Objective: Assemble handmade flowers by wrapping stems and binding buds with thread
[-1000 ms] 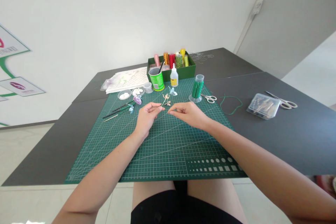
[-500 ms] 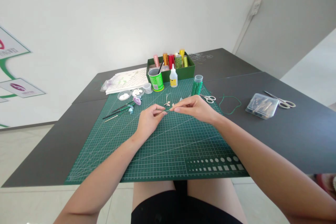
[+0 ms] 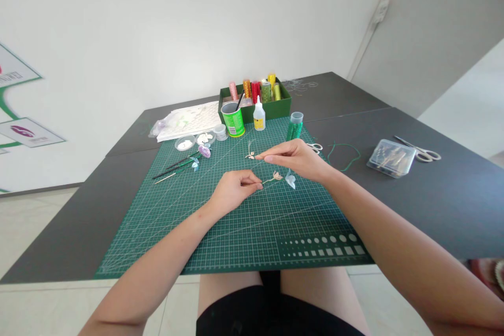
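My left hand (image 3: pixel 238 187) is closed over the cutting mat (image 3: pixel 220 231), pinching a thin green-wrapped stem (image 3: pixel 269 181). At the stem's far end are a small cream flower (image 3: pixel 277 175) and a pale blue flower (image 3: pixel 290 180); how the blue one is joined I cannot tell. My right hand (image 3: pixel 293 157) is farther forward, with thumb and forefinger close together. Its fingertips are at a second small cream sprig (image 3: pixel 251 155) lying on the mat; whether they grip it is unclear. A green thread spool (image 3: pixel 295 127) stands just behind my right hand.
Left on the mat lie dark stems with a purple flower (image 3: pixel 204 151) and thin sticks. Behind are dishes of white pieces (image 3: pixel 185 143), a green can (image 3: pixel 233 121), a glue bottle (image 3: pixel 259 117) and a box of spools (image 3: pixel 275 109). Scissors (image 3: pixel 427 155) and a clear case (image 3: pixel 391 158) lie right.
My hands have moved apart. My left hand has come nearer with the flower stem, its flowers now pointing right. My right hand has let go of that stem and reached the small sprig.
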`<state>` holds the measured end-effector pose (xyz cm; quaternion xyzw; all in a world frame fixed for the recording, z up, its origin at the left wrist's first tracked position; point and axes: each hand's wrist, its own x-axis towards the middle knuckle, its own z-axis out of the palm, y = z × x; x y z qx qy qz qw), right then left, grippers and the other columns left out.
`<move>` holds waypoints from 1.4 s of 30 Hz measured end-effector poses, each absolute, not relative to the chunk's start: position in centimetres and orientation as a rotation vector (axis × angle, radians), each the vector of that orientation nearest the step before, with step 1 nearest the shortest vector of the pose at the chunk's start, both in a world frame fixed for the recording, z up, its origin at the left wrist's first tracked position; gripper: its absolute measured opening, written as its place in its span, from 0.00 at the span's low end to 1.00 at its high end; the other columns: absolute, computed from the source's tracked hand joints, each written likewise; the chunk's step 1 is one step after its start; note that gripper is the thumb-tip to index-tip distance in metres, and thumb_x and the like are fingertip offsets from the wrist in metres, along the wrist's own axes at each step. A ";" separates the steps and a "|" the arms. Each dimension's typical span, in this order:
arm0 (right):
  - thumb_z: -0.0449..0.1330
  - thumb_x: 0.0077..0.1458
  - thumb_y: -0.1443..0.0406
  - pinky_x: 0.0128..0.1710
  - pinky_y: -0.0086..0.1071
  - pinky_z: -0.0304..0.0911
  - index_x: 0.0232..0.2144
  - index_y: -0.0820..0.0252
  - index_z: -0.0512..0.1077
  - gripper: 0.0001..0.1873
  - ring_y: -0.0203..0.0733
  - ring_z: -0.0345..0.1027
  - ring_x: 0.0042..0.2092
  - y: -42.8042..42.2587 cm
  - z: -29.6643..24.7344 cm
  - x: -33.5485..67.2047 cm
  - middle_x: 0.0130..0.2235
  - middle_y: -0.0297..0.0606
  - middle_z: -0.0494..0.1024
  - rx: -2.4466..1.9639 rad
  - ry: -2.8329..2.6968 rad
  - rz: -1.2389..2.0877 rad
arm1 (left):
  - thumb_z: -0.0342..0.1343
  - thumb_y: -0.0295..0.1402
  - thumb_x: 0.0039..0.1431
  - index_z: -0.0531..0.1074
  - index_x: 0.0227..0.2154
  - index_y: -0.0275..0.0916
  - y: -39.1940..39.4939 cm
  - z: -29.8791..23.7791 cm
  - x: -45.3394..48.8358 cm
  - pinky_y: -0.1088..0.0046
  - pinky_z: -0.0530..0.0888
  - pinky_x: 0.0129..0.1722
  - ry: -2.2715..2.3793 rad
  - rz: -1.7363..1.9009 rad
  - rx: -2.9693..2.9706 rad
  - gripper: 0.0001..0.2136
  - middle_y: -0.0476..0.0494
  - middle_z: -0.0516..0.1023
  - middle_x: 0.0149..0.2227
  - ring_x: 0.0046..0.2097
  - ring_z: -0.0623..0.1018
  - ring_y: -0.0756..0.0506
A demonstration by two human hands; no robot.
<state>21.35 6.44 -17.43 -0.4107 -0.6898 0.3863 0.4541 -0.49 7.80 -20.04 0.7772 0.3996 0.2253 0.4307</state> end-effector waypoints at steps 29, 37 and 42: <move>0.63 0.57 0.55 0.43 0.40 0.73 0.42 0.58 0.84 0.17 0.50 0.79 0.43 9.1 -20.8 22.7 0.41 0.42 0.86 -1.242 -1.751 0.861 | 0.65 0.36 0.57 0.80 0.31 0.40 7.2 -19.3 -0.9 0.74 0.70 0.31 0.947 0.826 2.047 0.06 0.49 0.81 0.29 0.29 0.76 0.50; 0.66 0.52 0.52 0.40 0.37 0.70 0.38 0.61 0.85 0.20 0.50 0.78 0.41 9.3 -21.2 22.5 0.40 0.44 0.86 -1.106 -1.816 1.017 | 0.65 0.35 0.56 0.81 0.38 0.40 7.3 -18.7 -1.1 0.73 0.70 0.32 1.033 1.015 1.978 0.08 0.48 0.84 0.31 0.28 0.74 0.50; 0.66 0.50 0.48 0.31 0.33 0.62 0.30 0.62 0.83 0.22 0.42 0.69 0.31 9.2 -21.5 22.2 0.27 0.37 0.80 -1.189 -1.810 1.065 | 0.64 0.38 0.57 0.83 0.39 0.41 7.7 -18.7 -1.2 0.72 0.70 0.32 1.049 1.034 1.912 0.10 0.47 0.84 0.31 0.28 0.74 0.49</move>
